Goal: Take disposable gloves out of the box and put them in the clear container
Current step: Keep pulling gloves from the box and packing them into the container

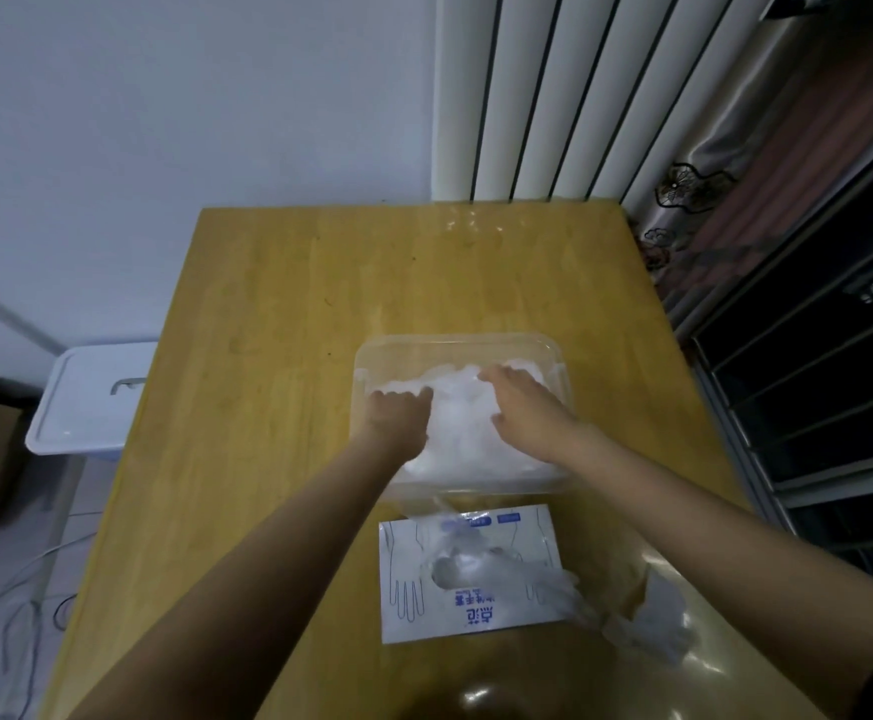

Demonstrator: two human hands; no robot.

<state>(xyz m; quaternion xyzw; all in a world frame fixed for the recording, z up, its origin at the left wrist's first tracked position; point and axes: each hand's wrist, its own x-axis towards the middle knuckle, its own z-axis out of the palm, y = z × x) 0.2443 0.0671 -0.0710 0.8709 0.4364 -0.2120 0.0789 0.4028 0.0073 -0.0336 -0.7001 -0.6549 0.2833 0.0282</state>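
Glove box [476,618] on wooden table [278,314], radiator [528,96] behind.

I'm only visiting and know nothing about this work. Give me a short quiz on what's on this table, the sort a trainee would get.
1. True or false: the left hand and the right hand are both in the clear container, on the pile of gloves.
2. Where is the glove box? A: between the person and the container. B: inside the container. C: on the floor.
3. Fill in: loose gloves trail from the box's opening toward the person's ____ side.
Key: 1 true; 2 A; 3 right.
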